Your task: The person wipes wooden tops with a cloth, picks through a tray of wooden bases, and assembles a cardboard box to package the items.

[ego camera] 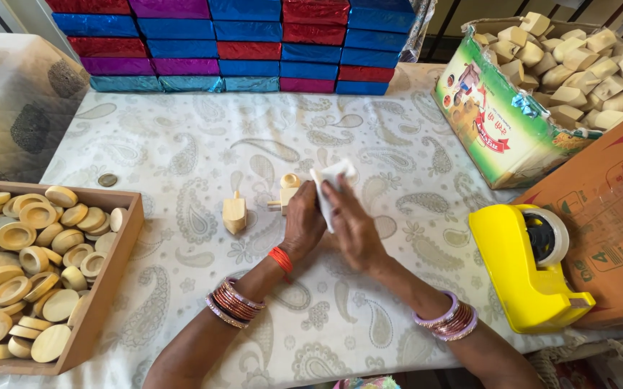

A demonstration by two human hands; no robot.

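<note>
Paisley tablecloth [203,144] under me. Head cam: L hand [303,225] closed on 1 wooden piece [287,193], R hand [351,227] pinching 1 white paper [329,184], table centre. 1 wooden top [234,212] at 9 o'clock; 1 tape dispenser [524,270] at 3.

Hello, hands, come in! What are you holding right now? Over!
Both hands together: left hand and right hand hold a white paper piece. Small wooden piece at left fingertips. Wooden top stands apart.
</note>
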